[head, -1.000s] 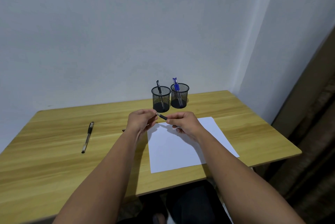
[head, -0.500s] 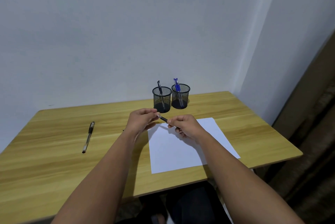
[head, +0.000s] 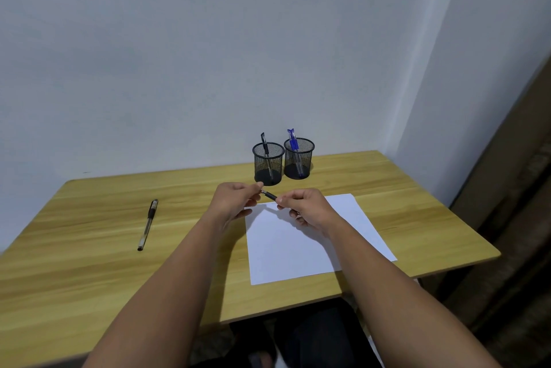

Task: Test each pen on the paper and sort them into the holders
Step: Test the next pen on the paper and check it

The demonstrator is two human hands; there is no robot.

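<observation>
Head view: both hands meet above the wooden table (head: 89, 263), over the far left corner of the sheet of paper (head: 298, 248). Between them is a dark pen (head: 269, 195), held in the air with its long axis running from about 10 o'clock at the left hand (head: 235, 203) to 4 o'clock at the right hand (head: 307, 208). The left hand pinches the metallic end with curled fingers; the right hand's fingers curl round the rest of the barrel, hiding it. Whether that metallic end is the tip or a cap joint cannot be told.

Four pens can be counted. The second pen (head: 147, 224) lies flat on the table at 9 o'clock from the hands, well apart from them, its long axis running roughly 12 to 6 o'clock, dark grip at the far end. Two black mesh holders stand at 12 o'clock from the hands, just beside each other. The left holder (head: 268, 163) has one black pen (head: 264, 144) leaning toward 11 o'clock; the right holder (head: 299, 159) has one blue pen (head: 293, 141) leaning the same way.
</observation>
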